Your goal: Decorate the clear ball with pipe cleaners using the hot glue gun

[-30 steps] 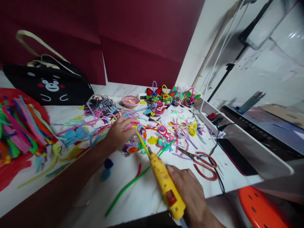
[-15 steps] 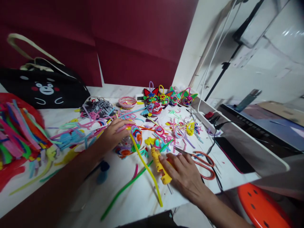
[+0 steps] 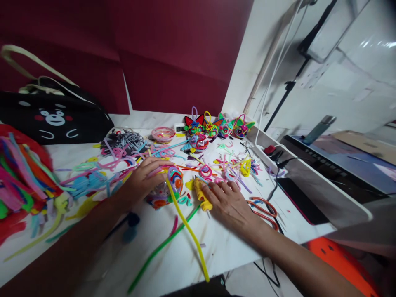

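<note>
My left hand (image 3: 144,179) is closed round the side of a clear ball-shaped craft (image 3: 163,194) decorated with coiled pipe cleaners. A long yellow pipe cleaner (image 3: 188,225) hangs from it toward the table's front edge. To its right, my right hand (image 3: 230,202) grips a small yellow hot glue gun (image 3: 201,194) low over the table, its thumb and fingers against the body; the trigger is hidden. A green pipe cleaner (image 3: 161,247) lies beneath the yellow one. Beside my right wrist are orange-handled scissors (image 3: 266,208), their blades covered by my hand.
Several finished pipe-cleaner animal heads (image 3: 212,128) stand at the back. A pink round dish (image 3: 163,134) sits nearby. Pipe-cleaner scraps cover the table's middle, with bundles (image 3: 23,177) at left by a black bag (image 3: 58,119). At right are a phone (image 3: 303,200), cables and a power strip (image 3: 267,159).
My right hand has moved slightly up and left with the glue gun, now covering more of it and the scissor blades. My left hand stays on the ball-shaped craft. The view has shifted slightly.
</note>
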`<state>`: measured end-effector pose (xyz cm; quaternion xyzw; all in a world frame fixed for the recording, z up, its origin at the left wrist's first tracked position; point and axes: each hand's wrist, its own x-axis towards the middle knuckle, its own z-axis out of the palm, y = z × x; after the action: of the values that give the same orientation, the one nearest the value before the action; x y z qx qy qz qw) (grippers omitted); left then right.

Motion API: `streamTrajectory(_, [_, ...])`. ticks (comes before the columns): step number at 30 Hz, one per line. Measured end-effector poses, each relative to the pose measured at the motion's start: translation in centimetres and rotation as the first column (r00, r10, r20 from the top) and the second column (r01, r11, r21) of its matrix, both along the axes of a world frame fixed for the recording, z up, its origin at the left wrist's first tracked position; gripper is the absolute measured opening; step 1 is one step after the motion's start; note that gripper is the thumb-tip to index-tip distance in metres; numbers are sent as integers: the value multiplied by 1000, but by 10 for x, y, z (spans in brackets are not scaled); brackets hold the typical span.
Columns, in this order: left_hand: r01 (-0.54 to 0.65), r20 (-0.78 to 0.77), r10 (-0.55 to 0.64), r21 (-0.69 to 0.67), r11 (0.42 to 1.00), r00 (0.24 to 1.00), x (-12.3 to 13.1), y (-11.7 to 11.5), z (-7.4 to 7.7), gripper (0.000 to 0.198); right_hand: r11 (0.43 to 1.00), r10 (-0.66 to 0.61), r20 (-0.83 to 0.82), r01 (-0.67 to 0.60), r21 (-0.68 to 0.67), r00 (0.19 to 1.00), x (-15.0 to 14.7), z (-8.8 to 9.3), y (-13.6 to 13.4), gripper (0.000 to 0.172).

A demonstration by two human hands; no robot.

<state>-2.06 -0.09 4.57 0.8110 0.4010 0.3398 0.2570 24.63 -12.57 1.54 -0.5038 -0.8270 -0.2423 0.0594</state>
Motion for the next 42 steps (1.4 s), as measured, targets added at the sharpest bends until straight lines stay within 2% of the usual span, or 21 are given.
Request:
streamTrajectory(3, [6,-8,-6,12,1000,1000,0,0,-1,42,997,18,-158,-30,-74,987,-10,16,-13,46])
streamTrajectory(6, [10,-25,-10,26,1000,1000,1,-2,1,41,964,112,-459,-208,-164,881,-32,35,-25,39])
streamTrajectory(7, [12,-35,-11,33,999,999,2,-2,1,41,960,149,-542,-251,-120,827,-41,38,-26,36])
streamTrajectory(9, [15,-53,-13,51,999,999,2,-3,2,41,968,168,-608,-247,-49,776,-58,39,-23,45])
streamTrajectory(11, [23,-64,-19,54,998,998,1,-3,2,42,970,198,-575,-242,0,794,-73,32,-15,47])
streamTrajectory(13, [22,-55,-20,42,999,998,1,-2,2,42,971,221,-494,-236,33,841,-81,22,-7,39])
streamTrajectory(15, [19,-45,-18,26,999,999,0,-2,2,43,969,245,-412,-233,80,877,-84,13,-2,35])
streamTrajectory(18, [19,-38,-18,19,1000,999,0,-2,2,44,959,279,-365,-236,158,888,-85,6,-1,36])
streamTrajectory(31, [15,-45,-14,38,999,999,2,-4,4,41,971,237,-392,-208,113,889,-88,1,0,37])
streamTrajectory(42, [41,-21,-40,81,996,999,2,-2,-1,37,978,199,-286,-171,119,937,-86,3,-1,36])
